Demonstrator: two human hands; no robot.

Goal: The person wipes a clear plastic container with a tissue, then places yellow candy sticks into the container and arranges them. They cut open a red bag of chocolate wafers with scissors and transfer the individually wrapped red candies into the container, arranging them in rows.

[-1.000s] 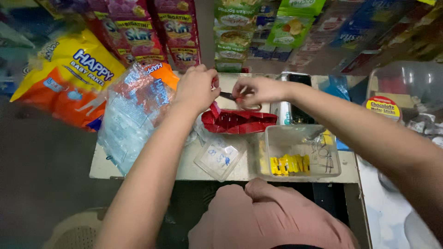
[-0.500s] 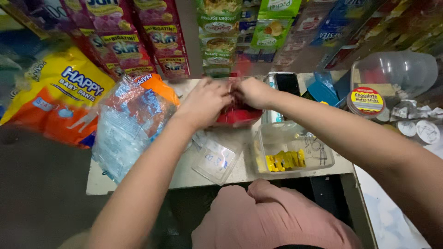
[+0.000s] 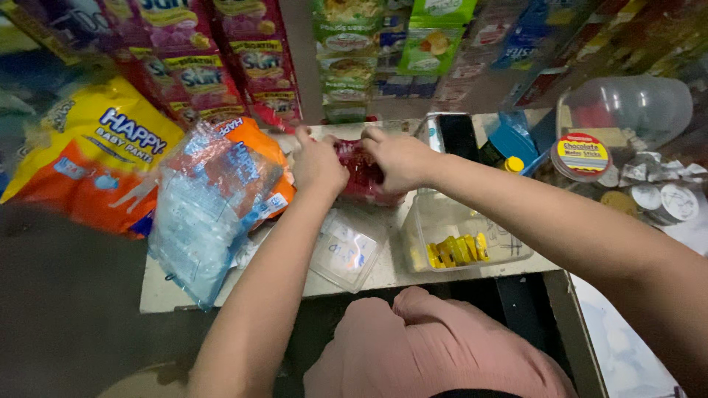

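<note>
Red packets sit bunched between your left hand and right hand, both closed on them at the far edge of the small white counter. Shelves of hanging sachet strips crowd behind. Your fingers hide most of the bundle, so its shape is unclear.

Both hands are gripping a red packet on the table, left hand and right hand pinching its top. A clear tub holding yellow pieces is sitting just beside it.
</note>
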